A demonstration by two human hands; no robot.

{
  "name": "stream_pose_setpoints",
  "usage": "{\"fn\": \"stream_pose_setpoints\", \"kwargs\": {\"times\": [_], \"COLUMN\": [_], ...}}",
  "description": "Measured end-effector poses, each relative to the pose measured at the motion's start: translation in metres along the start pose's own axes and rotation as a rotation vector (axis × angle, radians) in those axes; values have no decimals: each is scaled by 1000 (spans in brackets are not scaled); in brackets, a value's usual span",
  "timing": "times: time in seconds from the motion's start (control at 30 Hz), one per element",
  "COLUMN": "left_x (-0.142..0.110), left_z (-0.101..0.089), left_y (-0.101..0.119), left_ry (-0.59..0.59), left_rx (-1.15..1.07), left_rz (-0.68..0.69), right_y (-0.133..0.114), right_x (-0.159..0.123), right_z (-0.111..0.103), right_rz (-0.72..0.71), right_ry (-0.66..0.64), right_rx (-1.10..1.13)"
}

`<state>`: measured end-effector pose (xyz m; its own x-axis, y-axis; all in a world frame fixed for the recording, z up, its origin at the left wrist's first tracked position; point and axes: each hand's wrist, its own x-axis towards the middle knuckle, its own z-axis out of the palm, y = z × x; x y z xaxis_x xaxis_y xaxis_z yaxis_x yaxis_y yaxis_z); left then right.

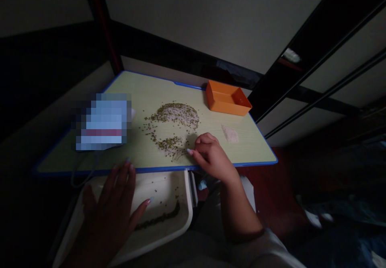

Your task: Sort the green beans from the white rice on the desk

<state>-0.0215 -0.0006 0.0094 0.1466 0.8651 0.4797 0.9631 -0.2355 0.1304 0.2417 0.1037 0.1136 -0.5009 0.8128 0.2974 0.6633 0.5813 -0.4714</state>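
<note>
A mixed heap of green beans and white rice [176, 117] lies spread on a pale green table with a blue edge [144, 95]. My right hand [211, 155] rests on the table at the heap's near side, fingers curled, fingertips touching the beans by the front edge. A small separate pile of white rice [230, 134] lies to its right. My left hand [113, 207] lies flat, fingers spread, on a white tray [183, 203] held below the table's front edge. A line of green beans [159, 219] sits in that tray.
An orange rectangular box [227, 97] stands at the table's far right corner. A blurred-out light blue object [104, 121] lies on the table's left part. Dark bed-frame bars run along the back and right. The surroundings are dim.
</note>
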Motion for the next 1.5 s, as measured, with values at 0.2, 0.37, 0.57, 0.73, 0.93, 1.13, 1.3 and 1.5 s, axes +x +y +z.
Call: {"fn": "stream_pose_setpoints", "kwargs": {"times": [0.2,0.37,0.57,0.73,0.93,1.13,1.3,1.5], "left_x": [0,2,2,1,0,1,0,0], "left_z": [-2,-4,-3,1,1,-2,-2,1], "left_y": [0,1,1,-1,-1,1,0,-1], "left_ry": [3,-4,22,20,17,20,-15,16], "left_rx": [-33,-84,-79,-77,-37,43,8,-10], "left_rz": [-12,-30,-23,-30,-8,24,-5,-5], "right_y": [-2,-7,-11,-18,-28,-18,1,21], "right_x": [4,8,3,-8,-8,-11,-14,-15], "right_z": [2,3,-3,6,23,20,15,11], "right_rz": [-14,-70,-50,103,203,272,296,315], "right_ry": [5,-58,41,181,156,141,217,310], "right_rx": [12,42,116,119,68,-8,-81,-80]}}
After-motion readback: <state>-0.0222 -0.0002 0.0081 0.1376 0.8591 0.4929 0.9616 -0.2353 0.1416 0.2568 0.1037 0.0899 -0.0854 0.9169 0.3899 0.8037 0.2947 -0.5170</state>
